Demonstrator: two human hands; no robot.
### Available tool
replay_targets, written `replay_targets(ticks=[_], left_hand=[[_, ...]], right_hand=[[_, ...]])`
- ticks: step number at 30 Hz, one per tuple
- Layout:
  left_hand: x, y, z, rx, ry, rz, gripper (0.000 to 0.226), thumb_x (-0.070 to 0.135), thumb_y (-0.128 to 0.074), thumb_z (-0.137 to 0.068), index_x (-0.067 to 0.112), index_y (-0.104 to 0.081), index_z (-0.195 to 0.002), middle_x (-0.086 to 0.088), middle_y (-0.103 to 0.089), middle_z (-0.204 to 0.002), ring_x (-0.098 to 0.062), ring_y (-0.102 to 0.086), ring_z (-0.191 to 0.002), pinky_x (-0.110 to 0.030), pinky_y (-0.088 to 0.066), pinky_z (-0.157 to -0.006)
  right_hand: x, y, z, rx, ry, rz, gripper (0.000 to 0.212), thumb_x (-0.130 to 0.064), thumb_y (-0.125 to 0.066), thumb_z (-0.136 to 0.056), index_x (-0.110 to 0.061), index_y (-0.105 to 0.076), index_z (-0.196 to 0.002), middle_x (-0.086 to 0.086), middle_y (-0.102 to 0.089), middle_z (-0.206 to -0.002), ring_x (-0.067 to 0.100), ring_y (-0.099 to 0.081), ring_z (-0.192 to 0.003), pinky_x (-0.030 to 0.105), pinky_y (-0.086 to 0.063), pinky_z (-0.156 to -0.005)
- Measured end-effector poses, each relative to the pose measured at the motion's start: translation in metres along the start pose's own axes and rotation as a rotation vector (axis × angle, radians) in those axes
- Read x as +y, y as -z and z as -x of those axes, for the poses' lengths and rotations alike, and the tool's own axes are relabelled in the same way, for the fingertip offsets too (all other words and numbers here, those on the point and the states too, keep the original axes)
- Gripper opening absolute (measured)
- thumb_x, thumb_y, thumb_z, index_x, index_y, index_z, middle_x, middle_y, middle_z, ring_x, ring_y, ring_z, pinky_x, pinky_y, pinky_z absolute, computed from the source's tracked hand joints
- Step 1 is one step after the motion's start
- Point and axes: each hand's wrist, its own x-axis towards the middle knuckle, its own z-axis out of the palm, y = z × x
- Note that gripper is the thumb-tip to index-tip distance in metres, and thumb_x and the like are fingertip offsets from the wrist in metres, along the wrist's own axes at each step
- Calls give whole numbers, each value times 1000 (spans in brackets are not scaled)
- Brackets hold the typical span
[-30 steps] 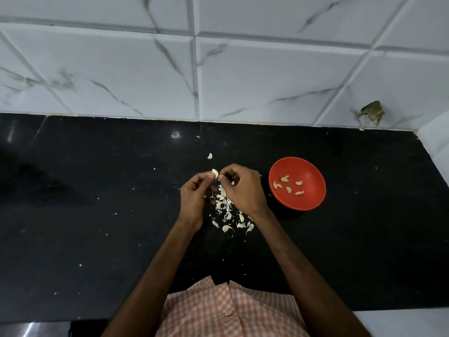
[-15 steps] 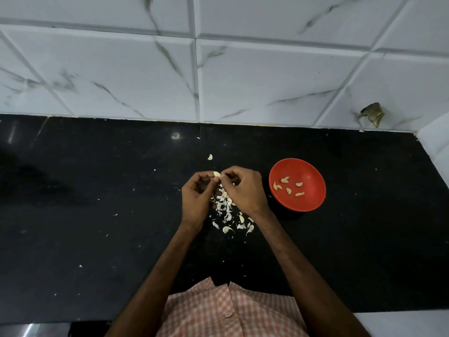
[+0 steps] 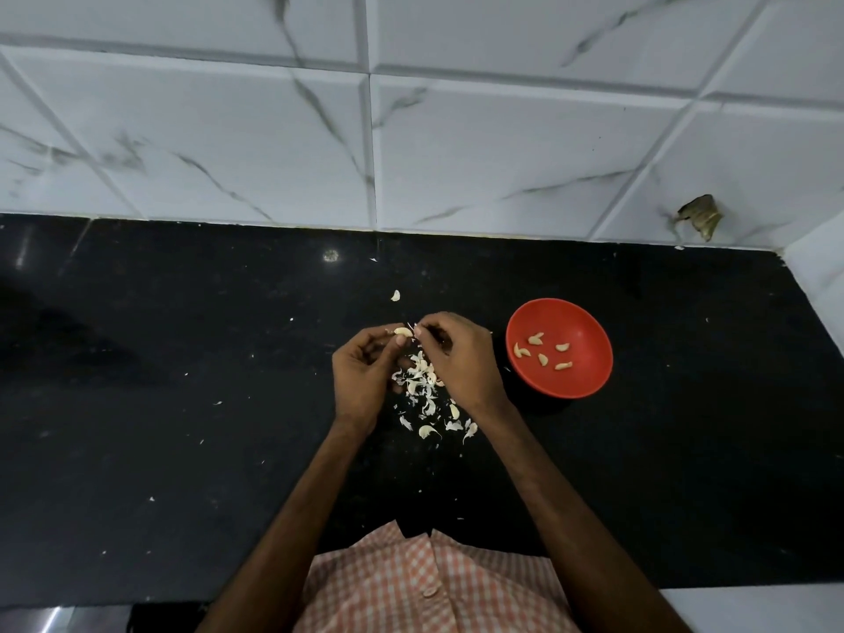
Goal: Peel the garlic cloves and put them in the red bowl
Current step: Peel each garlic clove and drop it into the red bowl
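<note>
My left hand (image 3: 361, 374) pinches a small pale garlic clove (image 3: 403, 331) between thumb and fingertips, held just above the black counter. My right hand (image 3: 459, 358) meets it from the right, its fingertips pinching a thin strip of white skin at the clove's end. Below and between both hands lies a heap of white peels (image 3: 418, 376), with a few unpeeled cloves (image 3: 427, 431) scattered toward me. The red bowl (image 3: 589, 376) stands to the right of my right hand and holds several peeled cloves (image 3: 541, 351).
One loose clove (image 3: 395, 295) lies on the black counter (image 3: 182, 404) just beyond my hands. A white marble-tiled wall (image 3: 411, 130) rises behind the counter, and a side wall closes the right end. Small peel flecks dot the counter.
My hands stay together over the peel heap. The clove has turned in my left fingertips and shows more bare flesh, while my right fingertips draw a strip of skin off its end.
</note>
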Motion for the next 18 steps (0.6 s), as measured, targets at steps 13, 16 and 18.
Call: replay_targets(ticks=[13, 16, 18], left_hand=[[-1, 5, -1, 17, 11, 62, 22, 13, -68, -94, 8, -70, -115, -4, -73, -99, -12, -66, -73, -25, -51, -48], [1, 4, -1, -6, -30, 39, 20, 9, -68, -94, 8, -71, -113, -1, -72, -98, -11, -64, -73, -24, -51, -49], [3, 2, 0, -22, -43, 39, 18, 5, -66, -95, 8, -71, -111, 2, -72, -94, -10, -63, -71, -23, -50, -49]], right_hand=[[33, -17, 12, -234, -167, 234, 13, -5, -71, -90, -12, -64, -99, 1, -69, -95, 16, -67, -86, 42, -58, -78], [34, -16, 13, -255, -138, 222, 38, 13, -65, -83, -14, -69, -110, 2, -71, -111, 14, -66, -101, 31, -55, -88], [28, -16, 15, -151, -144, 81, 39, 19, -57, -81, -10, -74, -98, 1, -74, -99, 9, -67, -89, 24, -53, -79]])
